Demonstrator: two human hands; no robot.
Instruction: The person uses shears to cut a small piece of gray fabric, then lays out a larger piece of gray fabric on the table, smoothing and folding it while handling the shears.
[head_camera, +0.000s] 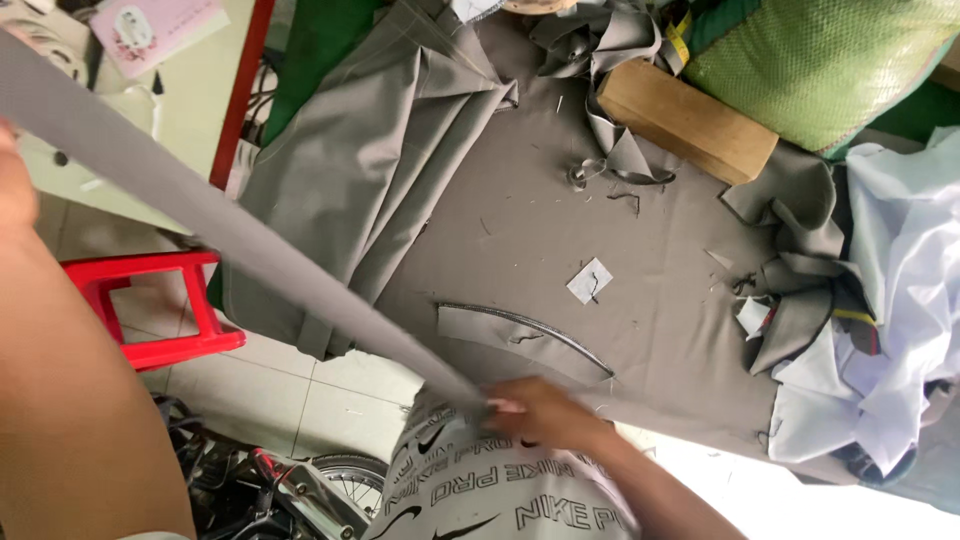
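A long grey fabric strip (250, 245) runs taut from the upper left edge down to the lower middle. My right hand (540, 410) pinches its lower end just over the near edge of the grey cloth (520, 220) spread on the table. My left hand (12, 190) shows only partly at the left edge, right below the strip's upper end; its fingers are out of frame. My left forearm fills the lower left. A curved grey cut piece (520, 335) lies on the cloth just beyond my right hand.
A wooden block (685, 120) and a green mesh sack (830, 60) lie at the back right, white cloth (900, 300) at the right. Small scissors (590, 172) and a white scrap (590, 280) rest on the cloth. A red stool (150, 300) stands on the floor left.
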